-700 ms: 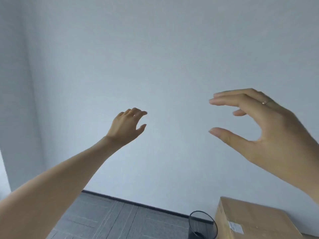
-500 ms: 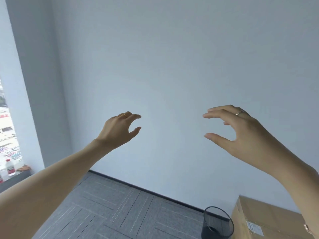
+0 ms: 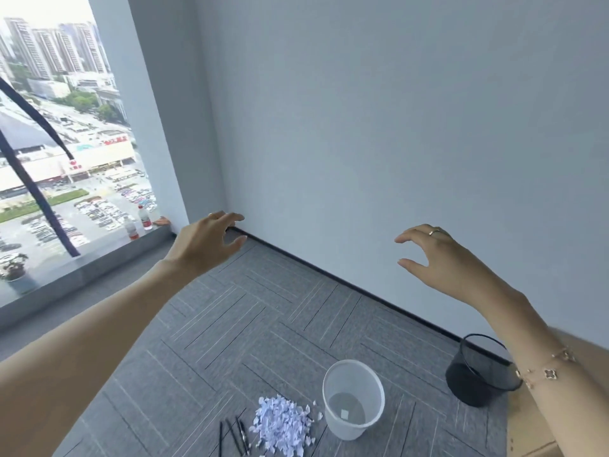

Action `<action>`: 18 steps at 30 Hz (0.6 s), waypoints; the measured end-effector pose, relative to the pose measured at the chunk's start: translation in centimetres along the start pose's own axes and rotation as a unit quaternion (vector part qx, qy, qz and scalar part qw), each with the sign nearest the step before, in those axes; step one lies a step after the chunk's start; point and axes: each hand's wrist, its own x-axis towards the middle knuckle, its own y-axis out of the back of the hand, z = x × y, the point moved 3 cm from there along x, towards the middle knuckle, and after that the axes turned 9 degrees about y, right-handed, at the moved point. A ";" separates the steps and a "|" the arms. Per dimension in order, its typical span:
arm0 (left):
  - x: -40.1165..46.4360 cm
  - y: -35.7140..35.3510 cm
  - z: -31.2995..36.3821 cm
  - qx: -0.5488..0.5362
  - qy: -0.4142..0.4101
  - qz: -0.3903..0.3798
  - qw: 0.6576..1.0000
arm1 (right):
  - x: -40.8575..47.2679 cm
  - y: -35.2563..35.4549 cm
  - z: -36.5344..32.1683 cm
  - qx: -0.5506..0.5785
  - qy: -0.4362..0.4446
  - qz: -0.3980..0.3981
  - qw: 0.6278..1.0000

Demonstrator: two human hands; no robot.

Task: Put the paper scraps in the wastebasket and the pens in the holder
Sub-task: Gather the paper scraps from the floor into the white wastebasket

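Observation:
A heap of pale paper scraps point(image 3: 282, 423) lies on the grey carpet near the bottom middle. Three black pens point(image 3: 234, 435) lie side by side just left of the heap. A white mesh container point(image 3: 353, 399) stands upright right of the scraps, with one scrap on its bottom. A black mesh container point(image 3: 479, 374) sits further right by the wall, tilted. My left hand point(image 3: 206, 240) and my right hand point(image 3: 438, 257) are both raised well above the floor, fingers spread and curled, holding nothing.
A cardboard box point(image 3: 527, 433) is at the bottom right, partly behind my right forearm. A window sill point(image 3: 99, 265) on the left carries two bottles point(image 3: 138, 222) and a potted plant point(image 3: 14, 270). Grey carpet tiles run to the wall's black baseboard.
The view has tilted down and left, bringing the window, the floor, scraps, pens and white container into sight. Both hands stay raised and empty, now lower in the frame.

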 end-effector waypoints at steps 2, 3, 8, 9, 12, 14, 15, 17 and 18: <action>-1.2 -1.5 -2.9 0.006 0.021 -0.024 0.999 | 1.0 -3.7 -0.3 0.022 -0.006 -0.031 0.999; -1.9 -2.4 -4.3 0.006 0.032 -0.041 0.999 | 1.4 -5.6 -0.4 0.034 -0.010 -0.046 0.998; -5.5 -7.6 -10.4 0.005 0.067 -0.121 0.990 | 2.3 -15.2 -1.2 0.077 -0.038 -0.131 0.988; -6.2 -8.7 -11.5 0.004 0.077 -0.137 0.988 | 2.4 -17.0 -1.4 0.082 -0.043 -0.146 0.985; -8.3 -12.3 -14.3 -0.001 0.104 -0.181 0.978 | 2.4 -22.6 -2.2 0.098 -0.064 -0.187 0.975; -9.7 -14.9 -15.9 0.003 0.108 -0.216 0.970 | 2.1 -26.5 -2.8 0.113 -0.079 -0.215 0.967; -10.3 -16.2 -16.6 0.009 0.104 -0.237 0.966 | 1.9 -28.4 -2.9 0.120 -0.087 -0.228 0.962; -11.6 -19.0 -17.9 0.021 0.093 -0.276 0.956 | 1.4 -32.3 -2.9 0.131 -0.108 -0.251 0.953; -12.3 -20.3 -18.5 0.022 0.094 -0.291 0.952 | 1.2 -34.2 -2.8 0.137 -0.118 -0.261 0.948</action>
